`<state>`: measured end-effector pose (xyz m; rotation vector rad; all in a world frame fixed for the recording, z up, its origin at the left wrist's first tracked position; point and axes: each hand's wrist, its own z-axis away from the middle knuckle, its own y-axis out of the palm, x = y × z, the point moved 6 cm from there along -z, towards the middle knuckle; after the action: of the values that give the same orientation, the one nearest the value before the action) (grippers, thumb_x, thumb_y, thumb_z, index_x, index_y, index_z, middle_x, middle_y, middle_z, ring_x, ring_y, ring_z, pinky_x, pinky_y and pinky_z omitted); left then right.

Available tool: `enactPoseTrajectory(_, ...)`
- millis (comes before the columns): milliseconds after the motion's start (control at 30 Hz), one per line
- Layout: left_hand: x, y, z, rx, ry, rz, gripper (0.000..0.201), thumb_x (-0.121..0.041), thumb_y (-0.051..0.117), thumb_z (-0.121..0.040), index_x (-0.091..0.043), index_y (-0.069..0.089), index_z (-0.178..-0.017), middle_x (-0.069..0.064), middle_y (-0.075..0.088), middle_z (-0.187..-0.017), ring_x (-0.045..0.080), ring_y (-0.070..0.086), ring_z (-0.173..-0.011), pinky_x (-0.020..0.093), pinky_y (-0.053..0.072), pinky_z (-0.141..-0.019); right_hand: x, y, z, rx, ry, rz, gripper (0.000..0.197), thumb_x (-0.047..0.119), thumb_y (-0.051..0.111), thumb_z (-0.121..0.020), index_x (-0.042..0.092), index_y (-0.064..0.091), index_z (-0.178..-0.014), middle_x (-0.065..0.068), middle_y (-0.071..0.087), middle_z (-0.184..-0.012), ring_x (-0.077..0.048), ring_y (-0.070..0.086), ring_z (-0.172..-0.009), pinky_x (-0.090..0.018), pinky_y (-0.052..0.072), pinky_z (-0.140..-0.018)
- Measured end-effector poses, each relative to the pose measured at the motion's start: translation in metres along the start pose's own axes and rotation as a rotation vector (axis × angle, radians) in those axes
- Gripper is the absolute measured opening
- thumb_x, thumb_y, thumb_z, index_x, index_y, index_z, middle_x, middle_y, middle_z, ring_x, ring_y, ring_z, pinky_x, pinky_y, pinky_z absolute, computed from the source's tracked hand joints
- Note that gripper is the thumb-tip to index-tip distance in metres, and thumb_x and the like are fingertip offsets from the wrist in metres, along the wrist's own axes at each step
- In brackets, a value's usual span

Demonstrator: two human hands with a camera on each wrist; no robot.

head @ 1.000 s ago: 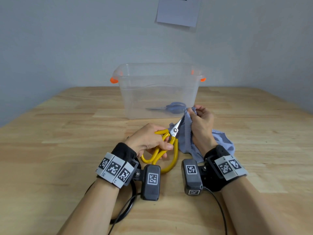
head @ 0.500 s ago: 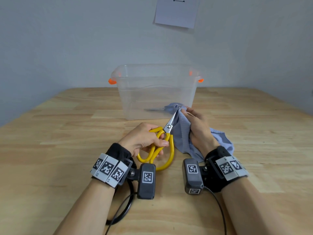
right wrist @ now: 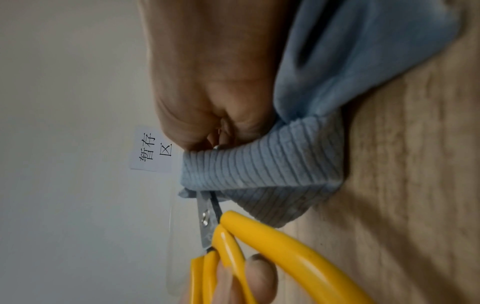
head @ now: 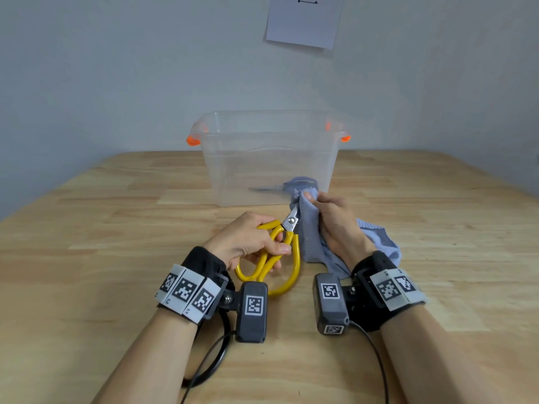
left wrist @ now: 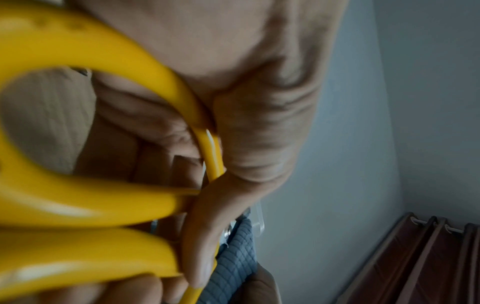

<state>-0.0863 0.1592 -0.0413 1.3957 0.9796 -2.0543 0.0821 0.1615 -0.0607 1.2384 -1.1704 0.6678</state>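
My left hand (head: 250,243) grips the yellow handles of a pair of scissors (head: 284,252), fingers and thumb curled round the loops (left wrist: 85,207). The steel blades (right wrist: 207,214) point up and away into a light blue ribbed cloth (head: 312,234). My right hand (head: 335,225) pinches that cloth (right wrist: 259,164) around the blade tips, which are hidden inside the fabric. The rest of the cloth trails on the wooden table (head: 116,258) under and to the right of my right wrist.
A clear plastic bin (head: 271,158) with orange latches stands just behind the hands; a blue-handled tool (head: 280,186) lies inside it. A paper sheet (head: 304,20) hangs on the wall. A black cable (head: 210,363) loops near my left forearm.
The scissors have tilted more upright and their blades have gone deeper into the cloth. My right hand has shifted the cloth up over the blade tips.
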Motion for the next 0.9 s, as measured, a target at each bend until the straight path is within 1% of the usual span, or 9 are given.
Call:
enactPoseTrajectory(100, -0.0003, 0.0011, 0.0002, 0.009, 0.008, -0.031, 0.017, 0.005, 0.072, -0.083, -0.005, 0.058, -0.087, 0.024, 0.071, -0.089, 0.025, 0.068, -0.057, 0.034, 0.058, -0.060, -0.0012, -0.0043, -0.0004, -0.036, -0.022, 0.045, 0.021, 0.019, 0.071, -0.090, -0.001, 0.073, -0.089, -0.022, 0.067, -0.087, -0.031, 0.064, -0.079, -0.043, 0.052, -0.076)
enactPoseTrajectory(167, -0.0005, 0.0021, -0.0017, 0.008, 0.011, -0.048, 0.018, 0.005, 0.072, -0.083, -0.006, 0.058, -0.086, 0.021, 0.071, -0.085, 0.026, 0.068, -0.058, 0.038, 0.058, -0.065, -0.0014, -0.0057, -0.0006, -0.077, -0.033, 0.045, 0.022, 0.020, 0.073, -0.087, -0.001, 0.074, -0.087, -0.024, 0.067, -0.087, -0.034, 0.063, -0.080, -0.045, 0.051, -0.077)
enactPoseTrajectory(267, -0.0004, 0.0029, -0.0041, -0.003, 0.010, -0.057, 0.018, 0.004, 0.073, -0.082, -0.005, 0.058, -0.087, 0.018, 0.068, -0.080, 0.026, 0.069, -0.059, 0.037, 0.058, -0.065, -0.0014, -0.0075, -0.0008, -0.137, -0.027, 0.041, 0.040, 0.028, 0.076, -0.077, -0.008, 0.071, -0.091, -0.026, 0.065, -0.085, -0.036, 0.062, -0.079, -0.047, 0.050, -0.077)
enactPoseTrajectory(333, -0.0005, 0.0035, -0.0050, -0.009, 0.011, -0.055, 0.019, 0.004, 0.074, -0.081, -0.005, 0.059, -0.089, 0.019, 0.067, -0.079, 0.027, 0.068, -0.058, 0.037, 0.057, -0.063, -0.0003, -0.0068, 0.0005, -0.151, -0.029, 0.022, 0.043, 0.030, 0.076, -0.074, -0.009, 0.070, -0.092, -0.027, 0.065, -0.085, -0.036, 0.061, -0.079, -0.048, 0.049, -0.076)
enactPoseTrajectory(500, -0.0010, 0.0032, -0.0047, -0.011, 0.005, -0.059, 0.019, 0.004, 0.074, -0.081, -0.005, 0.059, -0.088, 0.020, 0.068, -0.081, 0.025, 0.068, -0.057, 0.038, 0.057, -0.065, -0.0008, -0.0066, 0.0025, -0.181, -0.023, -0.017, 0.041, 0.030, 0.077, -0.073, -0.006, 0.070, -0.090, -0.026, 0.065, -0.087, -0.037, 0.060, -0.081, -0.055, 0.049, -0.081)
enactPoseTrajectory(600, -0.0002, 0.0027, -0.0057, -0.012, 0.002, -0.058, 0.019, 0.004, 0.074, -0.081, -0.006, 0.059, -0.086, 0.017, 0.067, -0.076, 0.025, 0.068, -0.057, 0.039, 0.058, -0.067, 0.0003, -0.0044, 0.0028, -0.178, -0.015, -0.024, 0.039, 0.029, 0.077, -0.072, -0.006, 0.068, -0.089, -0.026, 0.064, -0.086, -0.036, 0.059, -0.079, -0.056, 0.049, -0.079)
enactPoseTrajectory(700, 0.0002, 0.0034, -0.0071, -0.008, 0.004, -0.057, 0.019, 0.004, 0.074, -0.081, -0.005, 0.059, -0.087, 0.016, 0.068, -0.075, 0.026, 0.069, -0.059, 0.043, 0.058, -0.070, 0.0002, -0.0046, 0.0027, -0.201, -0.013, -0.054, 0.032, 0.023, 0.075, -0.074, -0.006, 0.068, -0.086, -0.027, 0.065, -0.086, -0.038, 0.061, -0.079, -0.068, 0.048, -0.087)
enactPoseTrajectory(833, 0.0010, 0.0059, -0.0067, -0.004, -0.011, -0.056, 0.018, 0.003, 0.074, -0.082, -0.007, 0.059, -0.086, 0.014, 0.068, -0.073, 0.026, 0.069, -0.060, 0.040, 0.059, -0.068, 0.0000, -0.0052, 0.0035, -0.220, -0.004, -0.094, 0.017, 0.014, 0.072, -0.082, -0.002, 0.074, -0.075, -0.027, 0.067, -0.082, -0.038, 0.063, -0.078, -0.073, 0.044, -0.091)
enactPoseTrajectory(900, 0.0010, 0.0056, -0.0060, -0.006, -0.018, -0.049, 0.018, 0.003, 0.074, -0.082, -0.007, 0.059, -0.085, 0.012, 0.068, -0.071, 0.025, 0.069, -0.059, 0.038, 0.058, -0.066, -0.0028, -0.0063, 0.0026, -0.225, 0.013, -0.118, 0.020, 0.010, 0.070, -0.085, 0.002, 0.075, -0.068, -0.026, 0.067, -0.080, -0.037, 0.063, -0.076, -0.073, 0.044, -0.091)
